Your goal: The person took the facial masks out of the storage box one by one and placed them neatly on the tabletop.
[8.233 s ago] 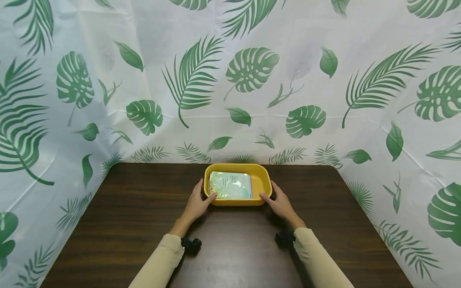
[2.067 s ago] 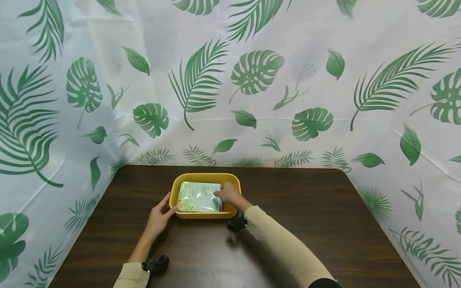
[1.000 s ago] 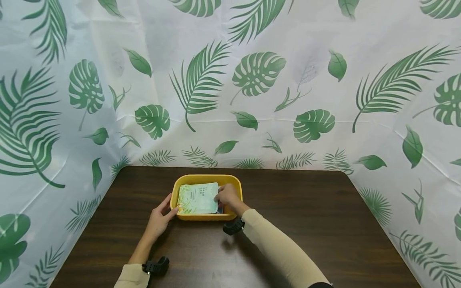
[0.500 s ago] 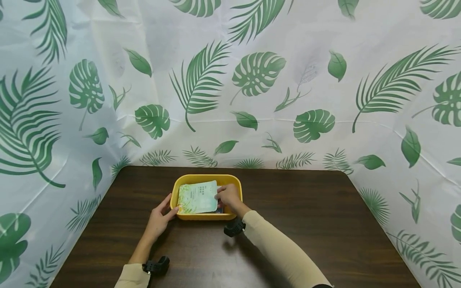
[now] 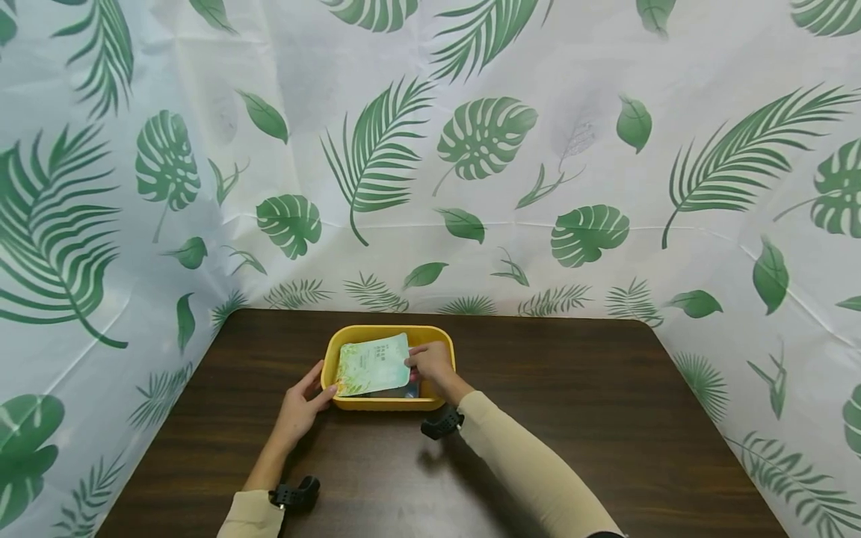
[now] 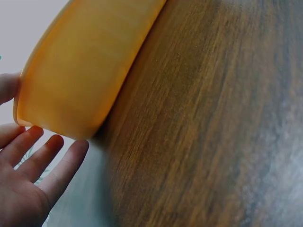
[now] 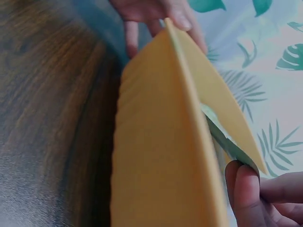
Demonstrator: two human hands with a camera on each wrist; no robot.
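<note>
Yellow tray: one, oblong, with rounded corners and a raised rim. We find it on the brown wood-grain table, near the far edge and left of the middle.

Packet: one, flat and pale green, with leaf and flower print on its left part and small lettering towards the upper right. We record it inside the tray, slanted, its right side lifted off what lies below.

Flat item: dark, with a bluish part and a touch of red, showing beneath the packet's lower right edge. We cannot tell what it is, nor whether it is one piece or several.

Left hand: partly spread, holding the tray's left end. We note the thumb over the rim at the near corner and the other fingers, nearly straight, against the outer wall.

Right hand: reaching over the tray's right part, thumb and finger closed in a pinch on the packet's right edge.

Wearing: cream sleeves on both arms; a black wrist camera on each wrist.

Backdrop: white sheet printed with green leaves, rising behind the table and at both sides.
</note>
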